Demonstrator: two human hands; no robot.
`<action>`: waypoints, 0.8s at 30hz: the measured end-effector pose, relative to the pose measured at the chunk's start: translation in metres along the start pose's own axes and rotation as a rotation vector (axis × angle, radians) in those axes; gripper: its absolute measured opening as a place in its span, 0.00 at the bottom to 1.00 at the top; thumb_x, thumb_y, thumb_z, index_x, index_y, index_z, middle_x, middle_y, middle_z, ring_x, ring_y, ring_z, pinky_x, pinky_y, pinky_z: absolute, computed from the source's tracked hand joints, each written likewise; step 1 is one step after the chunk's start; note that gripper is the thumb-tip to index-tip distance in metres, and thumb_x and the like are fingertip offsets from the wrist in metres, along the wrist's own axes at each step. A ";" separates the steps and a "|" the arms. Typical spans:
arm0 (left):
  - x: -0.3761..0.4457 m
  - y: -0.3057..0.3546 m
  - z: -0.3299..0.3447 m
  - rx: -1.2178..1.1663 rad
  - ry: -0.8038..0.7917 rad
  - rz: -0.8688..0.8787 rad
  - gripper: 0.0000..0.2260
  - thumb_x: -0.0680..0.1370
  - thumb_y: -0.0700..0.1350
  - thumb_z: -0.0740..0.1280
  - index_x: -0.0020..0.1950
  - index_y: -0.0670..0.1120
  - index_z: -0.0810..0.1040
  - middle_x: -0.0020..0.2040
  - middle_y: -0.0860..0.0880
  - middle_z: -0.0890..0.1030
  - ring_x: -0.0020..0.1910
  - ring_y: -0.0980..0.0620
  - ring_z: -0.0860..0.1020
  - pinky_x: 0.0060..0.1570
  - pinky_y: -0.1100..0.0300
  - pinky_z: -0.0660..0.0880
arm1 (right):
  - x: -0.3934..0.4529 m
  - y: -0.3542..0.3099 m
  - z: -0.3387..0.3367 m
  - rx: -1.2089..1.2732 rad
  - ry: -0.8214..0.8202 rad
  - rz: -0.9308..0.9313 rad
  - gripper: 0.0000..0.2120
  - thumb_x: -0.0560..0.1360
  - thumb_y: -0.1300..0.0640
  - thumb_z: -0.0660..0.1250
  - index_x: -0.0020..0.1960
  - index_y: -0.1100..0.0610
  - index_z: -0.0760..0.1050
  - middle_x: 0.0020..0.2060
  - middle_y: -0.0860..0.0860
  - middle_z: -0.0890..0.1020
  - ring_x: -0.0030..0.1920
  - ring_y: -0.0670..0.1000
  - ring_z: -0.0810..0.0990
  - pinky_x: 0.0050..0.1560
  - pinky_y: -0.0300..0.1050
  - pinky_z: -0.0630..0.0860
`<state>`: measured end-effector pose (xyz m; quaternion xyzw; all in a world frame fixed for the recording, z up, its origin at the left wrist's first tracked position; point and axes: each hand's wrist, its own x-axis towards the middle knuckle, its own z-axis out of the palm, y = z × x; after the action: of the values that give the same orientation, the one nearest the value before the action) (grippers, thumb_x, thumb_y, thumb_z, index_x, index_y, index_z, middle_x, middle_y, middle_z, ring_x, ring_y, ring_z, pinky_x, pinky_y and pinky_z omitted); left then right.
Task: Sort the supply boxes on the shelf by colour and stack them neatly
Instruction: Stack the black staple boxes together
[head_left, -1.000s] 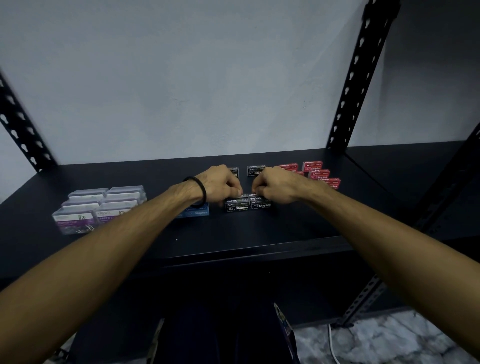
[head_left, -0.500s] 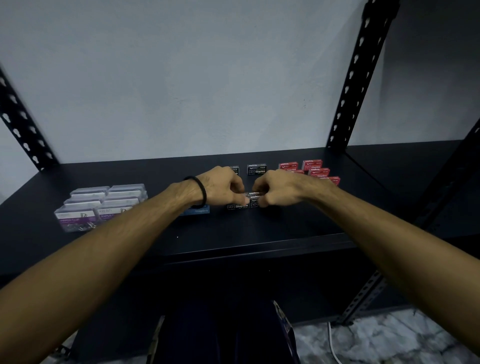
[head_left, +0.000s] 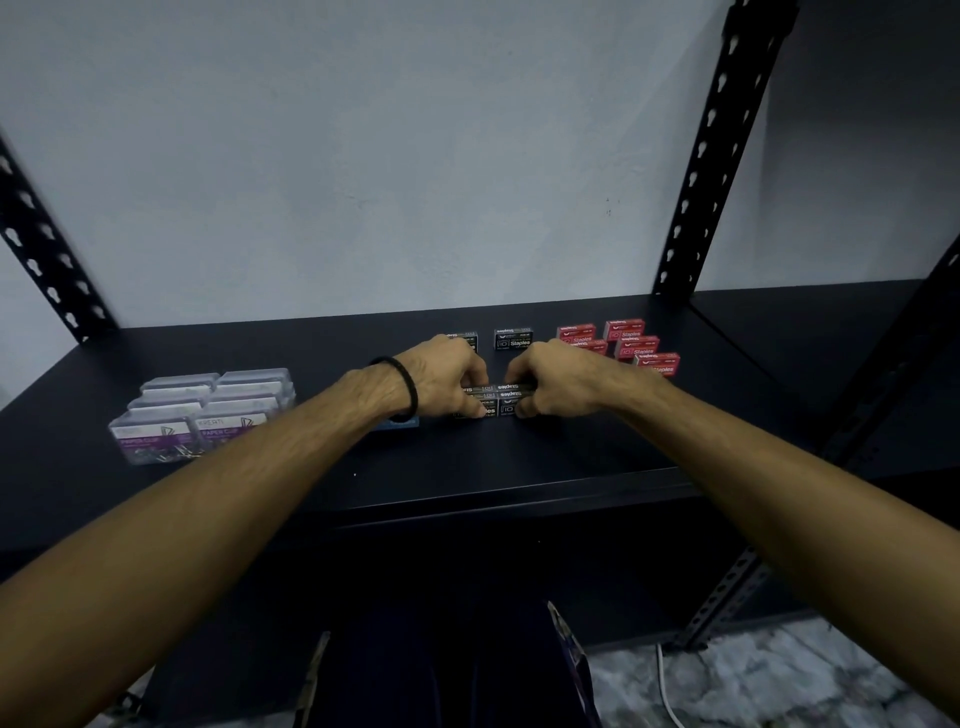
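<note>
Both hands, left hand (head_left: 441, 376) and right hand (head_left: 558, 382), are pinching the little black cardboard staple boxes (head_left: 501, 400) sitting on the matte shelf (head_left: 519, 452).

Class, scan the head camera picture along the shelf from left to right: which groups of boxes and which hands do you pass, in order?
Clear paper clip boxes → blue box, mostly hidden under the wrist → left hand → black staples boxes pinched between both hands → right hand → red staples boxes.
</note>
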<state>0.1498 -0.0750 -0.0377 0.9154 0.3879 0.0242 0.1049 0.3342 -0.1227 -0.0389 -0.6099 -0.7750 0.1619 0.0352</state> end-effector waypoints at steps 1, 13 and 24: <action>0.000 0.000 0.000 0.010 0.003 0.004 0.14 0.71 0.54 0.74 0.54 0.50 0.82 0.44 0.54 0.81 0.42 0.56 0.77 0.44 0.58 0.76 | 0.000 0.000 0.000 0.001 -0.004 0.003 0.08 0.73 0.54 0.73 0.52 0.52 0.79 0.42 0.45 0.81 0.41 0.45 0.80 0.38 0.39 0.71; 0.014 -0.018 -0.046 -0.112 0.298 -0.053 0.16 0.75 0.61 0.64 0.50 0.50 0.83 0.48 0.52 0.83 0.46 0.54 0.79 0.48 0.56 0.77 | 0.007 0.016 -0.038 0.156 0.244 0.076 0.11 0.74 0.45 0.70 0.52 0.49 0.81 0.46 0.45 0.82 0.47 0.46 0.80 0.45 0.42 0.74; 0.060 -0.049 -0.020 -0.090 0.196 -0.187 0.17 0.75 0.52 0.70 0.61 0.48 0.78 0.56 0.47 0.80 0.54 0.48 0.78 0.54 0.55 0.74 | 0.059 0.038 -0.027 -0.142 0.307 0.083 0.21 0.78 0.57 0.66 0.70 0.54 0.72 0.66 0.54 0.72 0.64 0.56 0.74 0.65 0.50 0.71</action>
<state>0.1543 0.0042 -0.0306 0.8630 0.4782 0.1211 0.1090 0.3611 -0.0525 -0.0328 -0.6600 -0.7440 0.0129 0.1035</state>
